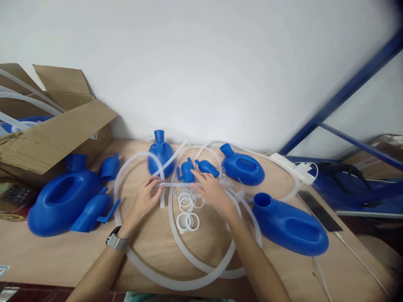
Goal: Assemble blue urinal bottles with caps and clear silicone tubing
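Our left hand [147, 197] pinches one end of a short clear strip [176, 184] and our right hand [211, 192] pinches the other, so it spans between them. White rings [188, 212] lie just nearer us, and blue fittings [188, 170] sit just beyond the fingertips.

your left hand [147, 198]: fingers curled in, fingertips pinched together.
your right hand [213, 192]: palm down, fingers stretched forward, close together; grip hidden underneath.
your forearms: bare, reaching in from below, converging toward the middle.
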A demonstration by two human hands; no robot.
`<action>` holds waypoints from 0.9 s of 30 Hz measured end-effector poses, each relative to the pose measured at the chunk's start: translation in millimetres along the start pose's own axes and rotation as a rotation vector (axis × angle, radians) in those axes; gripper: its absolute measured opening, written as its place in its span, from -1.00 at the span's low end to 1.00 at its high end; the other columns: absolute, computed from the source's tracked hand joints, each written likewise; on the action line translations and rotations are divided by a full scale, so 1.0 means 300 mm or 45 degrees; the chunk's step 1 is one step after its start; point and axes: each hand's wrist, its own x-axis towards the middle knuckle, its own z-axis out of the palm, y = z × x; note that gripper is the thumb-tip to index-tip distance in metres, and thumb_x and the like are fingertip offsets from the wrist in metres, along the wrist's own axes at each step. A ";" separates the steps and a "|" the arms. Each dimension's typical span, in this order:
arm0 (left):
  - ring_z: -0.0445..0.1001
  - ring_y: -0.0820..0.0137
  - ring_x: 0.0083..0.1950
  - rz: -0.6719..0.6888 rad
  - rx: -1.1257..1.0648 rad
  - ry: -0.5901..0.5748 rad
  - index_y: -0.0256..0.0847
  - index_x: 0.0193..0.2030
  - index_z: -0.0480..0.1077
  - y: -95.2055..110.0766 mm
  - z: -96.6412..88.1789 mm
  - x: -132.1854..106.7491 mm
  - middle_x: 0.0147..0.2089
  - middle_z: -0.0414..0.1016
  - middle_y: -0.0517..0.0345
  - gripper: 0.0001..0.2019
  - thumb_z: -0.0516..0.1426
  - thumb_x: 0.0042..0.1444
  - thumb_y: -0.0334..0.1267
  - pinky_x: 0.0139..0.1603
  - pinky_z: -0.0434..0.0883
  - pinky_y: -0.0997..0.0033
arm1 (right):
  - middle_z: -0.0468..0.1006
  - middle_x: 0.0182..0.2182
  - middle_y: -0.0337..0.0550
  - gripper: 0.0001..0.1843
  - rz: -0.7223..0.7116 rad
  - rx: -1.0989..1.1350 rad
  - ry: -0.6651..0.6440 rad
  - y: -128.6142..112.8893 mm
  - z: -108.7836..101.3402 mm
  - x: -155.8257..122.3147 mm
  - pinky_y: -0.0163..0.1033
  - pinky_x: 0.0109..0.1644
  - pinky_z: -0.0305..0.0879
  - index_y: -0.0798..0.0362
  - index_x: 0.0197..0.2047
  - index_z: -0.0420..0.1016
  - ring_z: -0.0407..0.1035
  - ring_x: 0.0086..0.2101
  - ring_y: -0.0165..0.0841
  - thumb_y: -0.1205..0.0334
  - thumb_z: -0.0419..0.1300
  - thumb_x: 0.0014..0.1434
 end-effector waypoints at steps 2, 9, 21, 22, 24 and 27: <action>0.58 0.17 0.12 -0.015 0.062 0.076 -0.17 -0.07 0.55 -0.010 -0.008 -0.006 0.07 0.56 -0.04 -0.74 0.06 0.36 -0.15 0.23 0.52 0.12 | 0.35 0.43 0.15 -0.36 0.102 -0.044 -0.165 -0.025 0.025 0.116 0.31 0.33 0.30 -0.25 0.62 0.01 0.28 0.36 0.14 -0.11 -0.11 0.57; 0.53 0.08 0.19 0.326 0.337 0.122 -0.15 -0.04 0.56 0.004 -0.007 -0.062 0.14 0.56 -0.13 -0.73 0.04 0.31 -0.37 0.26 0.47 -0.01 | 0.47 0.36 0.06 -0.33 0.056 -0.092 -0.265 0.007 0.069 0.306 0.06 0.27 0.39 -0.24 0.59 0.12 0.47 0.24 -0.02 0.32 -0.04 0.49; 0.47 0.06 0.30 0.682 0.505 -0.830 -0.12 0.12 0.51 0.183 0.153 -0.036 0.34 0.47 -0.13 -0.76 0.17 0.36 -0.35 0.29 0.41 0.06 | 0.30 0.47 0.17 -0.38 -0.315 -0.074 0.057 0.072 0.090 0.355 0.16 0.57 -0.12 0.02 0.35 0.46 0.00 0.52 0.00 0.37 0.41 0.24; 0.48 0.05 0.28 0.669 0.512 -0.840 -0.13 0.14 0.50 0.182 0.156 -0.028 0.31 0.49 -0.14 -0.74 0.18 0.35 -0.36 0.25 0.44 0.08 | 0.34 0.45 0.18 -0.39 -0.319 -0.039 0.097 0.077 0.084 0.358 0.14 0.57 -0.10 0.05 0.35 0.45 0.04 0.51 -0.02 0.30 0.42 0.26; 0.53 0.04 0.21 0.653 0.527 -0.854 -0.15 0.16 0.49 0.179 0.165 -0.015 0.23 0.54 -0.16 -0.70 0.22 0.30 -0.37 0.14 0.49 0.12 | 0.43 0.38 0.20 -0.41 -0.281 0.045 0.203 0.087 0.066 0.349 0.11 0.53 0.06 0.10 0.38 0.39 0.18 0.45 -0.04 0.14 0.33 0.36; 0.58 0.06 0.07 0.644 0.508 -0.892 -0.19 0.14 0.50 0.167 0.182 0.000 0.08 0.59 -0.15 -0.68 0.27 0.25 -0.33 0.01 0.53 0.17 | 0.51 0.29 0.24 -0.41 -0.149 0.167 0.375 0.107 0.025 0.285 0.08 0.33 0.37 0.15 0.46 0.24 0.43 0.27 -0.05 0.01 0.08 0.51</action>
